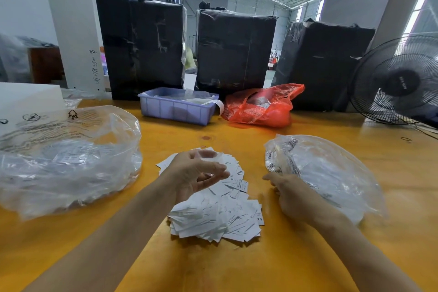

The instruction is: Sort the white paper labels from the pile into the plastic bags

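While the broad yellow wooden counter point(308, 256) carries everything, note the layout: a large crumpled clear plastic bag point(71, 161) lies to your left, a smaller clear plastic bag point(331, 173) to your right, and the heap of white paper size labels point(220, 218) sits between them, running away from you. Your left hand point(196, 173) hovers over the heap's far end, fingers loosely curled; whether they pinch a label, I cannot tell. Your right hand point(294, 197) grips the right bag's near edge, so that bag is probably the nearer drop.
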Tool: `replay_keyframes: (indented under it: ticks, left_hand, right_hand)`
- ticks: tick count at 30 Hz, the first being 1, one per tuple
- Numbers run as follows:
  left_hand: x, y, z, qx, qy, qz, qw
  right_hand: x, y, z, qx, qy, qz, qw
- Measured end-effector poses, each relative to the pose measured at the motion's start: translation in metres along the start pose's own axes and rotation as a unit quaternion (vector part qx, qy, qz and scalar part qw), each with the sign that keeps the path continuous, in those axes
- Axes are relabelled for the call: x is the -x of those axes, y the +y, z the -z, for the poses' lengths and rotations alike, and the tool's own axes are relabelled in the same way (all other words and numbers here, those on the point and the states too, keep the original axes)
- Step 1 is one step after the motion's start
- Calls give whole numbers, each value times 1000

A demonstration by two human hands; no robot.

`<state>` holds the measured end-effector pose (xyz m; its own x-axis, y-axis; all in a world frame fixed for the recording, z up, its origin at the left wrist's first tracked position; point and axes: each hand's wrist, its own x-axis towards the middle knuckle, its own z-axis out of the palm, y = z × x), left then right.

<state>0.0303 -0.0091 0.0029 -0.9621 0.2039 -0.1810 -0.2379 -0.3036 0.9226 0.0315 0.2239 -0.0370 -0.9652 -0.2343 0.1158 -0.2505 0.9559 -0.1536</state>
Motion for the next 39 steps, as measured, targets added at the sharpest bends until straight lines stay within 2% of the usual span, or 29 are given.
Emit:
replay_keyframes:
  ticks: [2,4,5,6,8,9,10,11,13,18,22,25,27,29,31,33,36,38,39]
  left_hand:
    - [1,-3,-1,-68,13,-15,997]
    - [0,-7,-1,-126,35,-30,991]
    - [-1,-8,-1,-139,44,-34,989]
    - [-3,-10,0,-141,52,-37,988]
    - [-6,-13,0,-135,64,-40,988]
    - [-7,-15,-1,-132,66,-39,988]
    - [-7,-17,-2,-128,67,-37,989]
    - [-7,-19,-4,-122,66,-35,990]
    - [-6,-23,-8,-106,54,-33,992]
    - [-4,-23,-15,-26,8,-16,999]
    - [-1,-27,-17,-110,-28,-25,993]
    - [-1,-32,-18,-168,-13,-43,985]
    - [-3,-36,-21,-114,-2,-50,992]
    - [-5,-37,-22,-7,16,-45,999]
    - [-5,-38,-24,63,23,-38,997]
    - [-3,-40,-26,83,25,-36,996]
    - [-2,-42,-27,84,43,-43,995]
    - [-2,-41,-27,84,55,-42,994]
    - [-2,-41,-26,85,59,-38,994]
  right_hand:
    - [0,1,1,-52,46,2,998]
    - [2,-3,5,-177,132,-10,975]
    - [3,-6,10,-281,166,-28,945]
    - [3,-10,16,-407,178,-45,895]
    - [3,-18,25,-626,143,-73,763]
    - [4,-22,26,-685,116,-85,714]
    - [4,-26,26,-716,93,-96,685]
    - [5,-29,25,-728,76,-105,674]
    - [5,-34,20,-724,66,-121,676]
    - [2,-38,11,-698,99,-138,695]
    - [3,-42,9,-688,128,-132,702]
    - [3,-44,9,-684,148,-122,704]
    - [3,-45,9,-703,148,-110,687]
    - [4,-47,8,-731,96,-94,669]
    - [5,-48,4,-735,23,-82,672]
    - [7,-51,2,-740,6,-87,667]
    - [8,-52,4,-758,71,-116,638]
    - [7,-48,7,-726,131,-125,663]
    - [7,-45,7,-692,157,-121,694]
